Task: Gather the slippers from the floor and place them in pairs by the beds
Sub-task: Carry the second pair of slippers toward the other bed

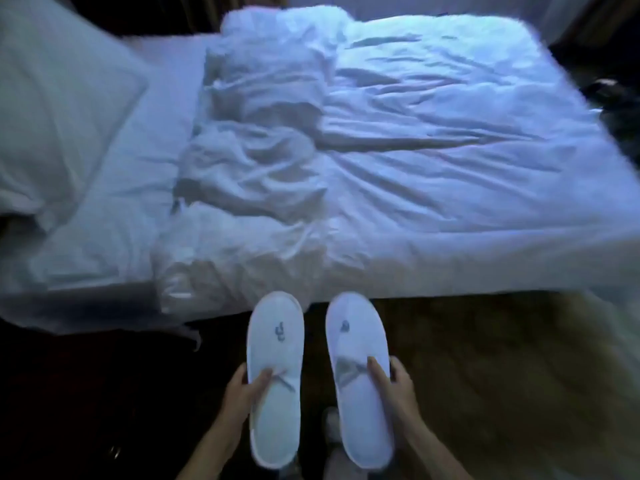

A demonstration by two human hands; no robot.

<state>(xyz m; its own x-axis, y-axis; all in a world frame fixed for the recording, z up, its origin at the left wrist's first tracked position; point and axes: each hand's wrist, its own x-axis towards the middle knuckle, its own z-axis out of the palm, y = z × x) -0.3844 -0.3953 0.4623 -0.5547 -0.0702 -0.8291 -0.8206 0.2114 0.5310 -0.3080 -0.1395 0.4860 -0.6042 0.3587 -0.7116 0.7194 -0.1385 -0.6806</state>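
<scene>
Left hand (242,393): closed round the left slipper (275,379), thumb on top near the strap, the rest of the fingers wrapped under its outer edge.
Right hand (398,389): gripping the right slipper (360,379) the same way, thumb on top, fingers curled round the outer side.
Slippers: white, each with a small blue mark on the toe; held side by side, apart from one another, toes pointing away from the hands toward the bed (398,161). Both are up off the floor (485,375), the toes just short of the bed's near edge.
Beyond the hands: a rumpled white duvet (263,161), bunched up on the side ahead of the left hand.
Far off past the left hand: a white pillow (59,109) on the sheet.
Below the hands: dark floor; little can be told of it in the dim light.
</scene>
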